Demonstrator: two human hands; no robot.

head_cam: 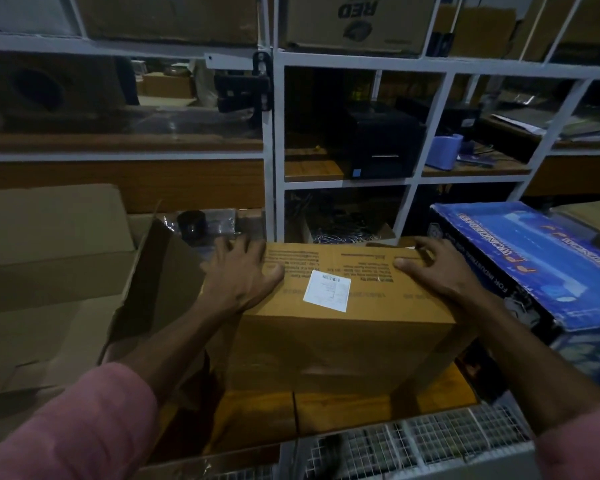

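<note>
The cardboard box (343,327) is sitting closed on the wooden counter (378,407), straight ahead of the person, with a white label (327,290) sticking to the middle of its top. Its long side is running left to right across the view, so each short end is lying toward one hand. The left hand (243,271) is resting over the far left corner with fingers spread wide and fairly straight, thumb lying on the top and fingertips reaching past the edge. The right hand (433,268) is resting on the far right corner in the same way, thumb flat on the top. Neither hand is closing round anything, and both are sitting about equally far along the box, so a two-handed lift or pull toward the body looks like the likely move. An open carton (49,271) is standing just beside the box on the left, and a blue box (534,265) is lying close on the right, leaving little room at the sides. A white shelf rack (274,150) holding a black printer (378,143) is standing behind.
</note>
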